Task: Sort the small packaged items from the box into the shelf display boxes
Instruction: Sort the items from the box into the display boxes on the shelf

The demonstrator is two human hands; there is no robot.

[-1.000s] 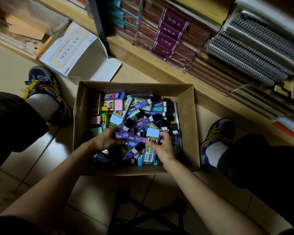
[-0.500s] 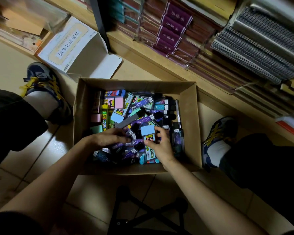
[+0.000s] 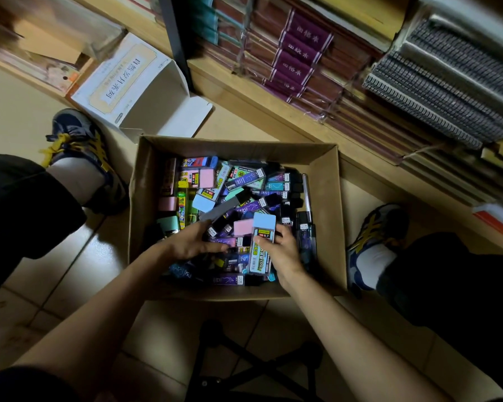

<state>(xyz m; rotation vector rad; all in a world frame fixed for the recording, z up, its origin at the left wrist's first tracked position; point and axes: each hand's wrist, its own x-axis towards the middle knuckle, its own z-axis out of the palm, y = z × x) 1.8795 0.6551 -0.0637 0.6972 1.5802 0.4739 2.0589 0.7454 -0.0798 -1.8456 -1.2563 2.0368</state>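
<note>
A brown cardboard box (image 3: 327, 216) on the floor holds several small packaged items in purple, blue, pink and green. My right hand (image 3: 282, 250) grips a tall pack with a light-blue cap (image 3: 262, 239), standing it up near the box's front. My left hand (image 3: 190, 242) lies over the pile to the left of it, fingers spread across dark purple packs (image 3: 230, 242); whether it holds one is hidden. A pink-capped pack (image 3: 242, 227) sits between the hands.
A white empty display box (image 3: 145, 91) lies open on the floor behind the cardboard box. Wooden shelves (image 3: 273, 111) carry purple-labelled notebooks (image 3: 296, 56) and spiral pads (image 3: 436, 91). My shoes (image 3: 79, 152) flank the box. A black stool frame (image 3: 244, 364) is below.
My right hand has drawn the blue-capped pack more upright and slightly rightward. My left hand has slid right across the pile, and a pink-capped pack has come into sight.
</note>
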